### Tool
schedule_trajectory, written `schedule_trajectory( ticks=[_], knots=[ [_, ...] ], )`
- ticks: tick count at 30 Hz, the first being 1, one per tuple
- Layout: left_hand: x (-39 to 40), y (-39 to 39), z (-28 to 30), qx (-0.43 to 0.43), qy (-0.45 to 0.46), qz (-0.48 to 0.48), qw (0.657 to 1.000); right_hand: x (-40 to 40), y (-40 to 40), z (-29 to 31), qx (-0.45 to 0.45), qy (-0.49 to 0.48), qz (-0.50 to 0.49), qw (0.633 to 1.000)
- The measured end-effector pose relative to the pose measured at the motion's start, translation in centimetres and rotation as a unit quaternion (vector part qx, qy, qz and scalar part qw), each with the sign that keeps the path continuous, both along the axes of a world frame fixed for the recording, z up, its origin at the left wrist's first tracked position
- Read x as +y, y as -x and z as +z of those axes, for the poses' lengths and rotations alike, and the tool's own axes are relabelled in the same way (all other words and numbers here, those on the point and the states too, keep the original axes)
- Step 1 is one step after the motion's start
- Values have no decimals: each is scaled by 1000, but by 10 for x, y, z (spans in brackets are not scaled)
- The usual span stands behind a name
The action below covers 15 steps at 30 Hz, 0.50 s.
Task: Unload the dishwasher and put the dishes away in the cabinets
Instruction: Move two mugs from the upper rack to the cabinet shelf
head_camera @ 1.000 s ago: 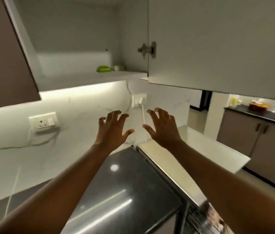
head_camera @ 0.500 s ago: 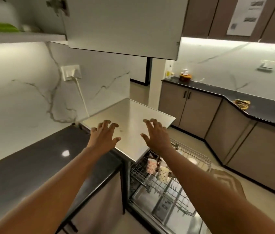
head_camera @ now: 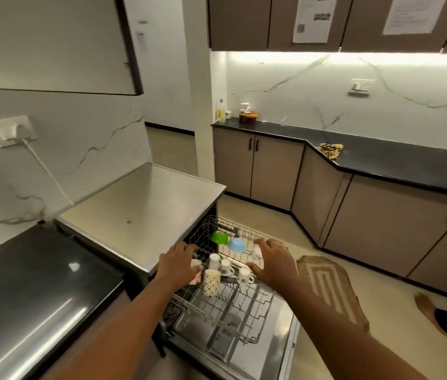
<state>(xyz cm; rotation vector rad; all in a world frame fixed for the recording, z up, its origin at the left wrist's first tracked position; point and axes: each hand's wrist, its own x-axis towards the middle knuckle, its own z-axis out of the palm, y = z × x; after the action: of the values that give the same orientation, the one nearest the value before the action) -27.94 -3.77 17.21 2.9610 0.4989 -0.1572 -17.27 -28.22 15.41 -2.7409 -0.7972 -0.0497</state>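
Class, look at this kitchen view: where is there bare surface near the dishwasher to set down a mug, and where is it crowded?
Free: the steel dishwasher top, bordered by the marble wall and the glossy black counter, also bare. Crowded: the upper wire rack, where mugs, a green bowl and a blue bowl sit between both hands.

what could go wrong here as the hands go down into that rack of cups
The cups stand packed close in the upper rack, so lifting one could knock its neighbour over. The left hand already covers a cup at the rack's edge, which it could nudge unseen. The open door juts out low by the person's feet, a likely trip or shin hazard when turning toward the cabinets.
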Motion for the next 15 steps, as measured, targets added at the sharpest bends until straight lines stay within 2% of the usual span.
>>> schedule_trajectory(
  ticks=[7, 15],
  knots=[
    [-35, -36, -40, 71, 13, 31, 997, -51, -29, -32, 68, 2, -19, 998],
    [-3, -69, -84, 99, 29, 54, 993, -22, -61, -83, 123, -4, -13, 992]
  ],
)
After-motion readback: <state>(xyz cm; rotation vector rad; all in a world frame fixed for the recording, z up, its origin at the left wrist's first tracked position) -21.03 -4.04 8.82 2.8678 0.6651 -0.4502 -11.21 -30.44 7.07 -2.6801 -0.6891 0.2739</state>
